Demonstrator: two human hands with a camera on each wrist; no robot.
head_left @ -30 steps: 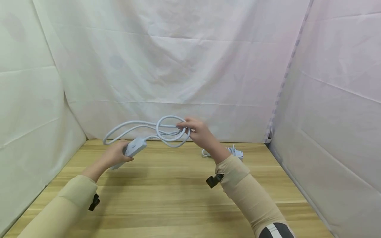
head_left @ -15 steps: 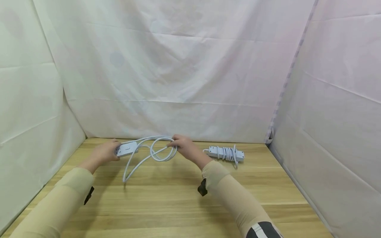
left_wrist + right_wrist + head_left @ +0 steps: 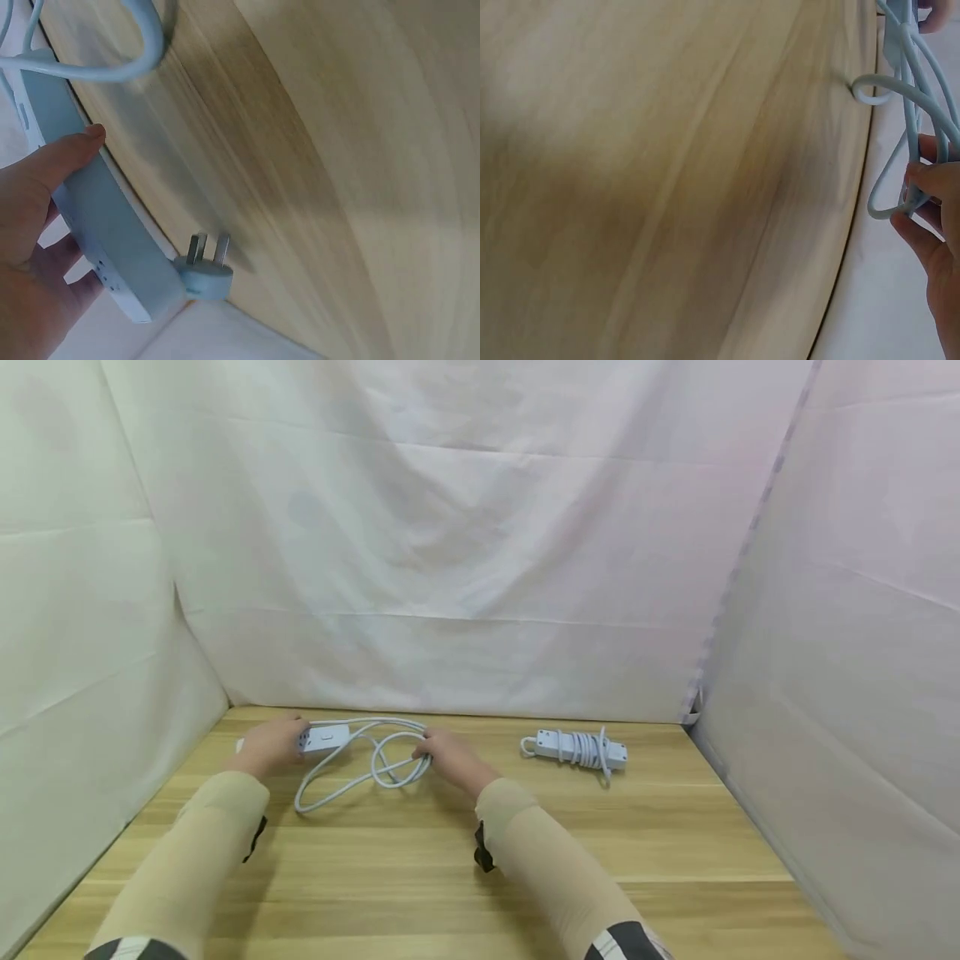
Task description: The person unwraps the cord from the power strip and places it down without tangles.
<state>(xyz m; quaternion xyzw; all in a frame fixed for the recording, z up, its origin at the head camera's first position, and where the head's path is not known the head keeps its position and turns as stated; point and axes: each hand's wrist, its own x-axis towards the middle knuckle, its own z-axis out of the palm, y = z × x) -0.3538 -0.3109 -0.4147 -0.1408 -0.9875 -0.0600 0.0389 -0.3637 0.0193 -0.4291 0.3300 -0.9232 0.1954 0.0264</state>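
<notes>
My left hand (image 3: 272, 747) grips a white power strip (image 3: 112, 202) along its body, thumb on one side and fingers on the other. A plug (image 3: 206, 277) with metal prongs shows beside the strip's end in the left wrist view. From the strip's other end runs a loosely looped white cord (image 3: 352, 782), spread over the back left of the table. My right hand (image 3: 452, 760) pinches the cord's coils at their right side, thumb and fingers around the strands in the right wrist view.
A second white power strip (image 3: 581, 750), its cord wound round it, lies on the wooden table (image 3: 420, 877) to the right of my right hand. White cloth (image 3: 465, 568) hangs behind the table and along both sides.
Both hands have come down toward the tabletop with the strip and its cord. The right hand has moved left, and the cord loop now spreads low toward the front left.
</notes>
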